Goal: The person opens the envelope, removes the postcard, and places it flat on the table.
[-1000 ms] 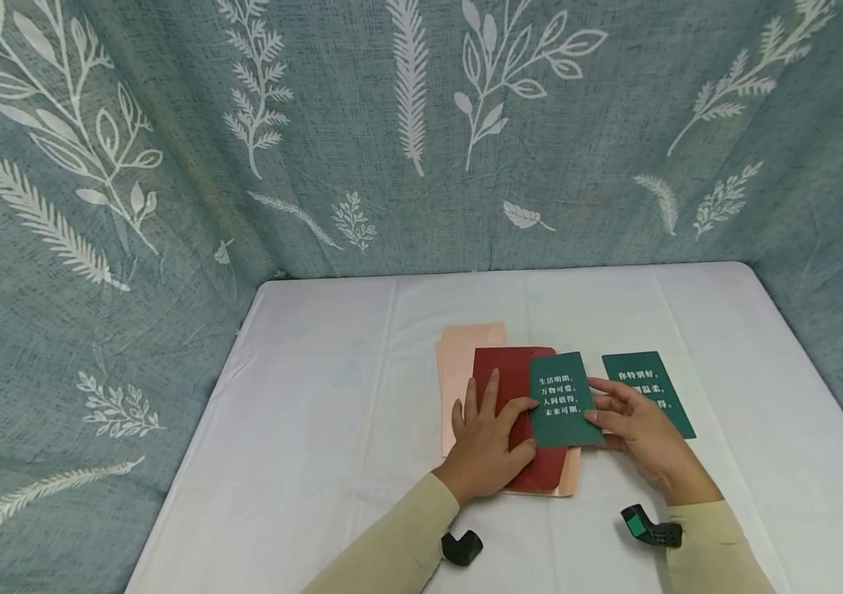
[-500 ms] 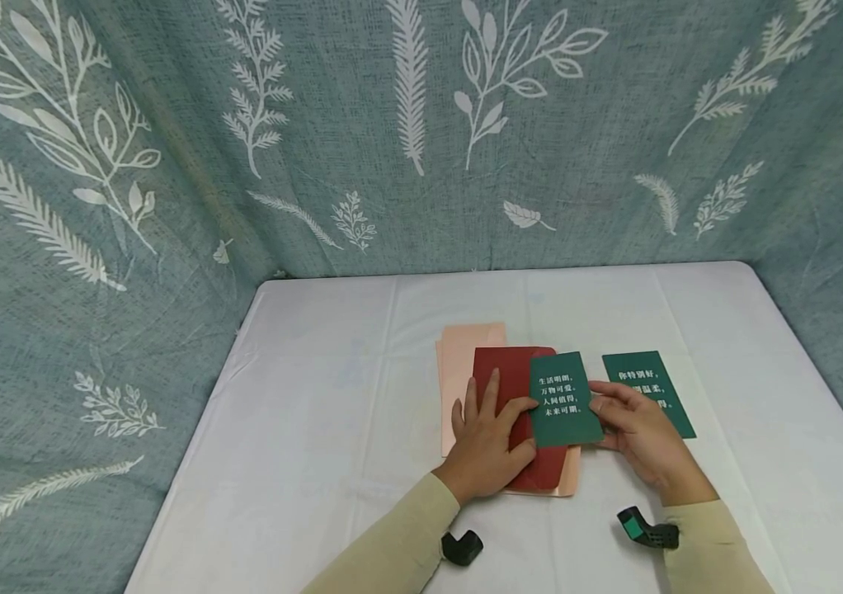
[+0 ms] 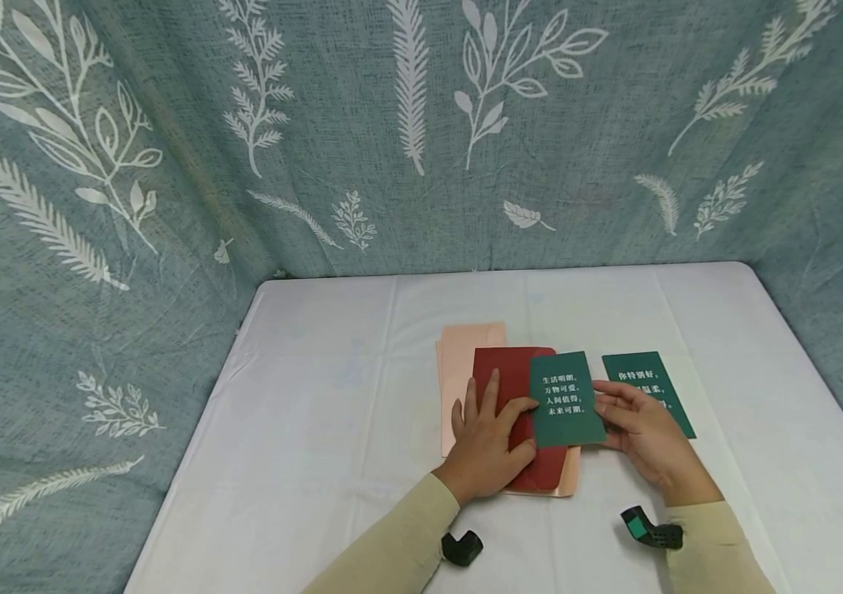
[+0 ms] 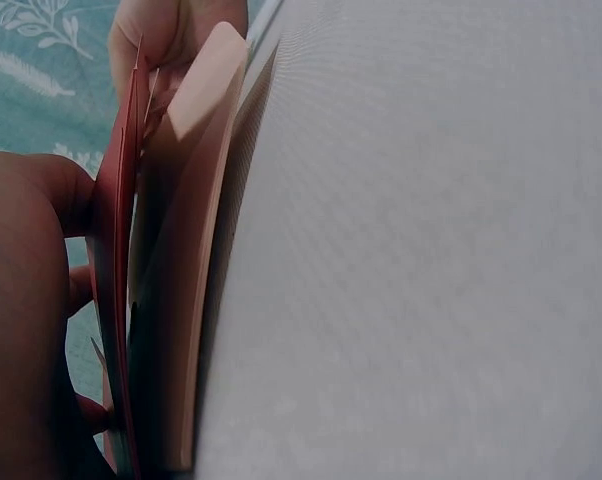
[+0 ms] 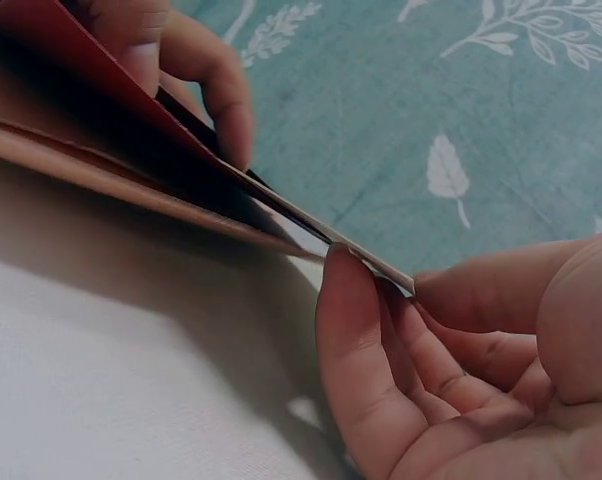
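Observation:
A red envelope lies over pink envelopes, partly lifted from them in the left wrist view. From its right-hand mouth sticks out a dark green card with white writing; the card's left part seems hidden inside. My left hand rests on the red envelope, fingers spread, with index fingertip and thumb by the card's left edge. My right hand pinches the card's right edge between thumb and fingers, as the right wrist view shows from the side.
Pink envelopes are stacked under and left of the red one. A second green card lies at the right, partly covered by my right hand. The white table meets a leaf-patterned curtain at the back.
The green card has slid slightly to the right out of the red envelope, with my right hand holding it. My left hand has stayed in place.

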Tool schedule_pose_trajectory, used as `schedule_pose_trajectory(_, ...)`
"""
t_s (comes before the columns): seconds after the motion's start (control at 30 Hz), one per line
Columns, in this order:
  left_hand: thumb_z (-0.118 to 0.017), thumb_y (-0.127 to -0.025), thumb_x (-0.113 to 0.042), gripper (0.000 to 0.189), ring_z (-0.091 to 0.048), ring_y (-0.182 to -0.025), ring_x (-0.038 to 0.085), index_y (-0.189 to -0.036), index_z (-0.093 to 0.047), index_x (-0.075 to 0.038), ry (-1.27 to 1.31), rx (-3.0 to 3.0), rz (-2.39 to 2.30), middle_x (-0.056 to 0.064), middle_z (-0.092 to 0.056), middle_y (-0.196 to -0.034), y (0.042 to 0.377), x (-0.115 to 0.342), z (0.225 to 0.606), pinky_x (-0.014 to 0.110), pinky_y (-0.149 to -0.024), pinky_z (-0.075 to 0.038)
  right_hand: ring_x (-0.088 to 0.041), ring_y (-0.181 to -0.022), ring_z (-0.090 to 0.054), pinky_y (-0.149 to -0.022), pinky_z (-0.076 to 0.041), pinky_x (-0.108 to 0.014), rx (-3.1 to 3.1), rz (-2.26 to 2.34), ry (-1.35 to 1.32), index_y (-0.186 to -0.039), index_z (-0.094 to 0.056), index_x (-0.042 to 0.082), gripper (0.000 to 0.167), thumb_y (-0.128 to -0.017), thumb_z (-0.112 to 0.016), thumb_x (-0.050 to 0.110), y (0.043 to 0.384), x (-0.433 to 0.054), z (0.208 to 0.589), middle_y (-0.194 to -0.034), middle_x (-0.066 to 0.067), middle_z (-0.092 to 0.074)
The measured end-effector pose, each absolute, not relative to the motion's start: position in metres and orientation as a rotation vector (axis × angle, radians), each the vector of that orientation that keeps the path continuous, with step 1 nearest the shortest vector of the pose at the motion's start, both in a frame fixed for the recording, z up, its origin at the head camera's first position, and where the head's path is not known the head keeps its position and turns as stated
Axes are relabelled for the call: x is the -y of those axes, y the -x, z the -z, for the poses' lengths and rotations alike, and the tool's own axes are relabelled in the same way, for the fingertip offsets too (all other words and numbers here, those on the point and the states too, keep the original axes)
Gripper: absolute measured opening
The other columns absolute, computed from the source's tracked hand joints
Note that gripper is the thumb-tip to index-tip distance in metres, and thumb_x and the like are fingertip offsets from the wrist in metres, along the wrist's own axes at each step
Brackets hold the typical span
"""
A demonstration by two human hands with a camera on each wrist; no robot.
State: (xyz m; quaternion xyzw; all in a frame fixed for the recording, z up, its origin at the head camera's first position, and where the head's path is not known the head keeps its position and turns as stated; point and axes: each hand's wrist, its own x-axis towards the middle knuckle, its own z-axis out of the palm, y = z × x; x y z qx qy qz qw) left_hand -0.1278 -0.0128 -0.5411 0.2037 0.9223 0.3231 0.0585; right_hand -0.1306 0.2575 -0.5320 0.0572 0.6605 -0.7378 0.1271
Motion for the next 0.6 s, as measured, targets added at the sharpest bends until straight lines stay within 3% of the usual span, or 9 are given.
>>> schedule_pose_trajectory(0.4,-0.058,-0.100,-0.036,0.054,-0.001,-0.162,0.047,-0.153,-0.057,-0.031,-0.601,-2.806,-0.959,0.011,-0.009,-0.181,0.126,0.013,0.540,0.074,-0.120,-0.008,-0.012,-0.091,-0.062,-0.069,-0.057,-0.028,-1.980,2.171,-0.256,-0.154,-0.046,-0.007,0.046,-0.112,-0.058,0.003,0.129,-0.266,0.529,-0.114,0.001,-0.067)
schedule_pose_trajectory(0.6,-0.058,-0.100,-0.035,0.053,-0.001,-0.162,0.048,-0.153,-0.057,-0.031,-0.611,-2.811,-0.963,0.012,-0.010,-0.181,0.127,0.012,0.541,0.074,-0.120,-0.009,-0.011,-0.097,-0.066,-0.072,-0.059,-0.030,-1.984,2.204,-0.270,-0.151,-0.052,-0.003,0.041,-0.111,-0.059,0.002,0.130,-0.274,0.529,-0.114,0.005,-0.070)
